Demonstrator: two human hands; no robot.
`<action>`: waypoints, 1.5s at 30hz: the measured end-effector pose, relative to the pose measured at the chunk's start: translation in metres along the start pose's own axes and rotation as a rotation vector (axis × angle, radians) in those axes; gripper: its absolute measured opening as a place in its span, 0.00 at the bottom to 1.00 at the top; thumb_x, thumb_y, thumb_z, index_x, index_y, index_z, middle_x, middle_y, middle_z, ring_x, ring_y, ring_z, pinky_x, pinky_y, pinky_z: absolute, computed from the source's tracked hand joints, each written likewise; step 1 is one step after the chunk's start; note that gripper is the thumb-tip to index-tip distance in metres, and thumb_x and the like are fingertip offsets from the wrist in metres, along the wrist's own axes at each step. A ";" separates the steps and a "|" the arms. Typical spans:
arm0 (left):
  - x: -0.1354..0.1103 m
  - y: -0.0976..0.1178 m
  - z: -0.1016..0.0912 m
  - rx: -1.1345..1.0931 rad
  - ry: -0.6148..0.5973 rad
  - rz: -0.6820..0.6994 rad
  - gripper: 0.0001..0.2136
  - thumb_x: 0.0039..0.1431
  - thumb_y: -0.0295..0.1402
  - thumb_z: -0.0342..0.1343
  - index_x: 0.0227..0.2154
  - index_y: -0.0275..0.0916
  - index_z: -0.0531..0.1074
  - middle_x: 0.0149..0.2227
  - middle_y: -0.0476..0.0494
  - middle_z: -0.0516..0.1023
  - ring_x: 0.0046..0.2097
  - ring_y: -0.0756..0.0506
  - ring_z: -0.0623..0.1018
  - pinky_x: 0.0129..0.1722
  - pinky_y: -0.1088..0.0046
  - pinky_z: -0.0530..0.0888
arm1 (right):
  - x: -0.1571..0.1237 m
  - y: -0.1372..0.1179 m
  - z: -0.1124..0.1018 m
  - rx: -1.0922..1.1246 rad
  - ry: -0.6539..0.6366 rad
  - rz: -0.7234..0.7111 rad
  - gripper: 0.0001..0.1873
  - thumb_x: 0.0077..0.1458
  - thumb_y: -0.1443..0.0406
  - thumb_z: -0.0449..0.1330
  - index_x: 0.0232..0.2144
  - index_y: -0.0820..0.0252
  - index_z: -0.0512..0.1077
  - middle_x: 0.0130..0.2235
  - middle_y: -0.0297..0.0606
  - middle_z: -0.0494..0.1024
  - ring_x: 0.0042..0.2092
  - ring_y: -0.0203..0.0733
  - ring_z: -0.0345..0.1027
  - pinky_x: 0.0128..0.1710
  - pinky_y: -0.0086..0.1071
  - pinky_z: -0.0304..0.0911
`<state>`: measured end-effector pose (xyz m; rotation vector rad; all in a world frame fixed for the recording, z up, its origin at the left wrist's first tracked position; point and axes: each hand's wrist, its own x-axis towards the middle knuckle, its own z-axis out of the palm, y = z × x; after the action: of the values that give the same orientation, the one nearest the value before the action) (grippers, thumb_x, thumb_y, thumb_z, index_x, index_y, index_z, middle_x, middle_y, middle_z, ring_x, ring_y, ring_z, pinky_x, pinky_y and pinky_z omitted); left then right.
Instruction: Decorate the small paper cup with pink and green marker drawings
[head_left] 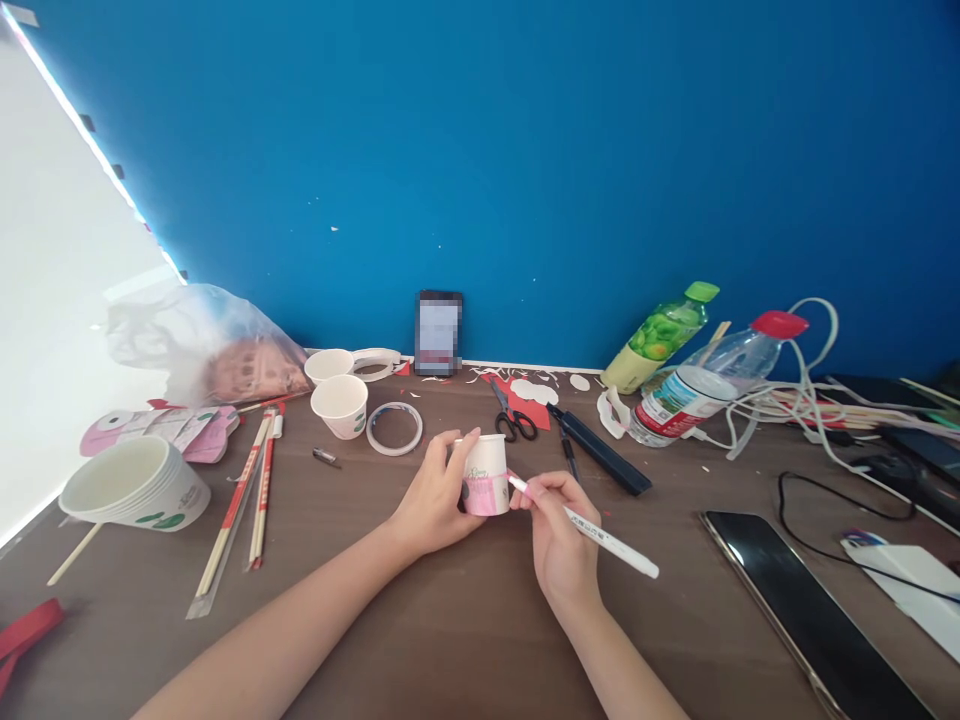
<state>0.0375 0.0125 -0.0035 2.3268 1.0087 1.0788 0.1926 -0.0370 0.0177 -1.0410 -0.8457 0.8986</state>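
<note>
In the middle of the table a white paper cup, its lower part coloured pink, is gripped by my left hand. The fingers wrap its left side and the thumb lies low against it. My right hand pinches a white marker with a pink tip. That tip touches the cup's right side or is very close to it. Behind the cup lie black-handled scissors and a piece of red paper with white cut-outs on it.
At left are stacked paper cups, wrapped chopsticks and a plastic bag. Two more cups and a tape roll stand nearer the centre. A phone leans on the blue wall. Bottles, cables and a large phone occupy the right.
</note>
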 end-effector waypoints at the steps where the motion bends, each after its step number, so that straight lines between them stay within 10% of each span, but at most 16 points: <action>1: 0.000 0.000 0.000 -0.003 0.000 -0.005 0.46 0.51 0.31 0.62 0.65 0.48 0.38 0.57 0.33 0.52 0.62 0.32 0.61 0.54 0.52 0.72 | 0.000 0.000 0.000 -0.010 -0.009 -0.001 0.08 0.51 0.62 0.63 0.23 0.57 0.70 0.21 0.28 0.70 0.26 0.37 0.67 0.35 0.36 0.64; 22: 0.001 -0.001 -0.002 -0.070 -0.052 0.006 0.45 0.50 0.28 0.62 0.66 0.45 0.40 0.62 0.31 0.50 0.67 0.32 0.55 0.61 0.50 0.65 | 0.011 0.000 -0.009 0.000 -0.156 0.002 0.07 0.50 0.60 0.66 0.27 0.55 0.74 0.21 0.27 0.73 0.25 0.34 0.67 0.60 0.47 0.58; 30: 0.003 0.000 -0.006 -0.111 -0.046 0.038 0.44 0.51 0.27 0.62 0.66 0.46 0.42 0.61 0.34 0.55 0.67 0.33 0.57 0.62 0.51 0.65 | 0.014 -0.003 -0.004 -0.009 -0.117 0.089 0.18 0.48 0.55 0.67 0.17 0.57 0.67 0.16 0.28 0.69 0.21 0.34 0.63 0.31 0.33 0.66; 45: 0.004 -0.001 -0.008 -0.078 -0.062 0.078 0.42 0.53 0.32 0.63 0.66 0.49 0.44 0.61 0.35 0.57 0.66 0.34 0.59 0.62 0.54 0.65 | 0.012 0.007 -0.008 -0.192 -0.015 -0.007 0.23 0.51 0.54 0.64 0.15 0.56 0.61 0.14 0.28 0.68 0.18 0.32 0.58 0.27 0.32 0.63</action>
<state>0.0327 0.0163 0.0029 2.3385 0.8442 1.0494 0.2034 -0.0270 0.0110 -1.1980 -0.9617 0.8323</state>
